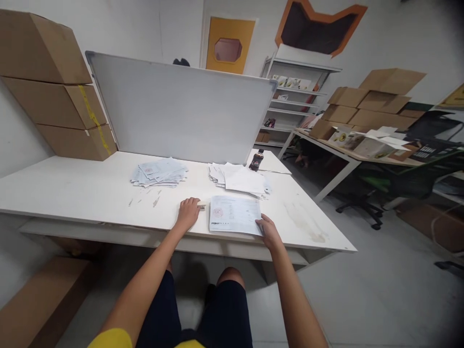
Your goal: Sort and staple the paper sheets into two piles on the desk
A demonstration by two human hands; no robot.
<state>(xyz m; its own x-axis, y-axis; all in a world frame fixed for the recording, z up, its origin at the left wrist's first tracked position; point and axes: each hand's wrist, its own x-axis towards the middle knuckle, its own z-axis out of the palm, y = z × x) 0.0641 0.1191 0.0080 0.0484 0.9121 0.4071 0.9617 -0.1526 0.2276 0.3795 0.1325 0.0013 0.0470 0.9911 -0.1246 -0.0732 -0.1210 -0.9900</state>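
Observation:
A light-blue printed sheet (235,215) with a red round stamp lies near the table's front edge. My right hand (270,231) grips its lower right corner between thumb and fingers. Left of the sheet, my left hand (188,212) rests on the table, its fingers closed around a small object (202,207) too small to identify. Behind my left hand is a loose pile of light-blue papers (159,171). Another pile, with white sheets on top (242,179), lies behind the printed sheet.
A dark bottle (256,160) stands beyond the right pile. A whiteboard (184,106) rises along the white table's (90,193) back. Stacked cartons (72,140) stand at the back left. To the right are a second table (326,144), more boxes (380,106) and an office chair (384,188).

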